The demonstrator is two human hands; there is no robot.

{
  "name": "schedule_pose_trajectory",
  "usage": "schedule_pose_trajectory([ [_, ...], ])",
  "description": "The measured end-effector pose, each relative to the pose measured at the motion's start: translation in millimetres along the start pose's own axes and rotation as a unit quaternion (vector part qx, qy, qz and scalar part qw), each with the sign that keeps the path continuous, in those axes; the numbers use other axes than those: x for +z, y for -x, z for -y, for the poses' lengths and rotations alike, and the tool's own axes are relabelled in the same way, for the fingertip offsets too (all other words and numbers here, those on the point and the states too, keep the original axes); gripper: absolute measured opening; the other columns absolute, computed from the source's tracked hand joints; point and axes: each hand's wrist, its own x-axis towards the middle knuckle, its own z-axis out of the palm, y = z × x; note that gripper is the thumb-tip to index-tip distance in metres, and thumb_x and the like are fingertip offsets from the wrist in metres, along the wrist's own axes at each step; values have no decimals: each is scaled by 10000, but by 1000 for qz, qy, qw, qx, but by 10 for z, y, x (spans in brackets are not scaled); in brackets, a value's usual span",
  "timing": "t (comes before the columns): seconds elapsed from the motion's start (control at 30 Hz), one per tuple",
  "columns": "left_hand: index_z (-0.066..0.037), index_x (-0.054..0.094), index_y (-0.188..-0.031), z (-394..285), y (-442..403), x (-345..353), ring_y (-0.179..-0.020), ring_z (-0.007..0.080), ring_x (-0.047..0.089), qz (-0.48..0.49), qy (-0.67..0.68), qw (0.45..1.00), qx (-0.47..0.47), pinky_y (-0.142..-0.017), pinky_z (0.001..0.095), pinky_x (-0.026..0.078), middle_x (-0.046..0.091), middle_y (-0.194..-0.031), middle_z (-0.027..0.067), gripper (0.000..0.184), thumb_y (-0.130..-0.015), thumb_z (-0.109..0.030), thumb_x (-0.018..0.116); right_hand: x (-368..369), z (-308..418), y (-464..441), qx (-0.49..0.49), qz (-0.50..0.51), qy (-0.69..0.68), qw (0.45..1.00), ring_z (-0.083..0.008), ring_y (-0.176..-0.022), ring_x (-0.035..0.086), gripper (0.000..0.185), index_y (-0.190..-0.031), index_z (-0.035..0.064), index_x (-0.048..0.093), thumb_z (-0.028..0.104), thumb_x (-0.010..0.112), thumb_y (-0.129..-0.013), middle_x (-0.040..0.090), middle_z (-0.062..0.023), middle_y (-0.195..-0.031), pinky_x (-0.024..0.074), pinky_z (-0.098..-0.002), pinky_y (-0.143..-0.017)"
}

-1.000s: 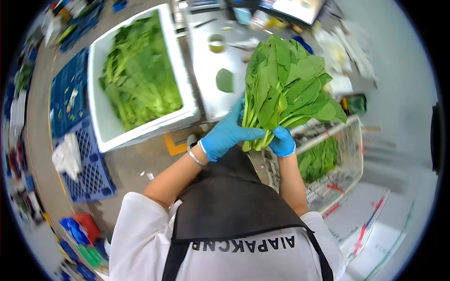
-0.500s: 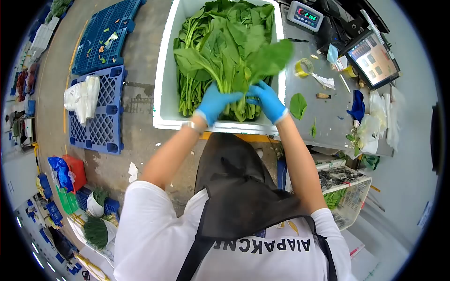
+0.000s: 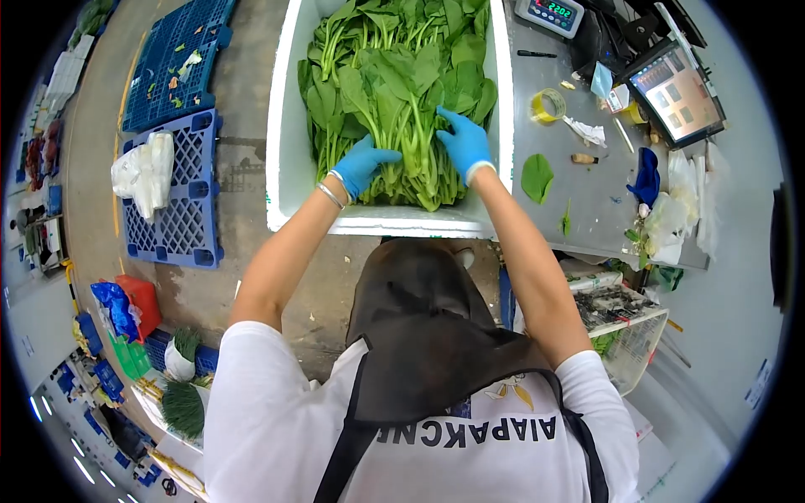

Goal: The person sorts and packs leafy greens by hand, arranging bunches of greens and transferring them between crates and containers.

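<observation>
A white foam box [image 3: 280, 126] is packed with leafy greens [image 3: 394, 75], their pale stems toward me and their leaves mostly toward the far side. My left hand [image 3: 362, 166], in a blue glove, rests at the left of the stems with its thumb stretched across them; some fingertips are hidden among leaves. On the right, my gloved right hand [image 3: 466, 144] lies against the same greens, thumb and fingers apart. Neither hand is closed round a bunch.
Right of the box, a metal table [image 3: 579, 210] carries a lit scale display [image 3: 551, 12], a touchscreen [image 3: 676, 94], a yellow tape roll [image 3: 547, 106], a loose leaf [image 3: 537, 178] and a blue glove [image 3: 644, 177]. Blue pallets [image 3: 172, 193] lie on the floor at left.
The leaves that were raised between my hands now lie flat in the box. My hands have moved apart, the right one up and left. The scale reading has changed.
</observation>
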Motion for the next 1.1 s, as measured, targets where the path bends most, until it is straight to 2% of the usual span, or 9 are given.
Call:
schedule_pose_trajectory([
  [0.13, -20, 476, -1364, 36, 71, -53, -1014, 176, 639, -16, -6, 1000, 24, -843, 304, 546, 644, -1184, 80, 557, -851, -50, 690, -686, 241, 766, 33, -22, -288, 957, -72, -898, 569, 389, -1326, 104, 624, 69, 576, -941, 657, -14, -1194, 496, -224, -765],
  [0.3, 17, 494, -1306, -140, 470, -15, -937, 170, 642, -104, -87, 986, 95, -789, 282, 548, 652, -1135, 108, 491, -851, -40, 669, -1656, -454, 1837, 139, 39, -284, 948, -132, -1017, 583, 347, -1263, -19, 615, 75, 567, -932, 651, -79, -1229, 453, -292, -943],
  [0.47, -2, 483, -1312, 48, 636, -236, -1023, 242, 656, -165, 94, 977, 98, -833, 363, 585, 626, -1175, 135, 423, -895, -24, 550, -1835, -1573, 2669, 292, 151, -201, 923, -100, -819, 578, 275, -1163, 14, 662, 101, 618, -905, 670, -34, -1010, 518, -293, -718],
  [0.53, -35, 477, -1324, 83, 603, -398, -1054, 254, 651, -159, 139, 976, 47, -881, 417, 584, 616, -1216, 131, 441, -888, 0, 533, -1666, -2349, 2960, 206, 376, 360, 829, -337, -951, 676, 398, -1185, 14, 635, 209, 697, -843, 678, -199, -1131, 530, -438, -808],
  [0.6, -51, 500, -1301, 96, 607, -438, -1017, 228, 652, -157, 156, 975, 14, -844, 415, 590, 626, -1184, 100, 428, -878, 4, 538, -1646, -1628, 2985, 243, 257, 376, 857, -440, -1037, 624, 483, -1248, 36, 610, 249, 714, -828, 644, -235, -1188, 501, -496, -872],
  [0.7, -57, 507, -1298, 28, 607, -444, -1066, 224, 628, -136, 149, 979, -10, -898, 446, 572, 615, -1208, 89, 423, -881, 0, 540, -1493, -877, 2393, 206, 145, -57, 966, -137, -856, 642, 449, -1291, 51, 615, 236, 709, -893, 704, -123, -1039, 521, -294, -778],
  [0.8, -54, 502, -1310, -18, 592, -416, -1050, 238, 636, -104, 184, 977, -38, -913, 472, 573, 620, -1199, 105, 425, -890, -3, 542, -1217, 354, 1555, 205, 157, -258, 931, -97, -833, 624, 392, -1298, 34, 611, 235, 629, -963, 693, -59, -967, 513, -240, -771],
  [0.97, 18, 526, -1269, 29, 562, -444, -1114, 265, 633, -63, 181, 981, -30, -973, 508, 545, 637, -1200, 141, 362, -910, -29, 534, 541, 392, 459, 65, 119, -26, 990, -427, -1106, 615, 1165, -1522, -48, 159, 523, 791, -727, 591, -308, -1225, 516, -430, -917],
  [1.1, -26, 469, -1350, -120, 633, -378, -1044, 285, 649, -65, 182, 981, -6, -922, 490, 577, 609, -1246, 150, 451, -901, -16, 519, 933, 412, 278, 88, 12, -37, 995, -384, -971, 657, 991, -1492, -70, 217, 399, 732, -787, 640, -294, -1089, 538, -419, -818],
])
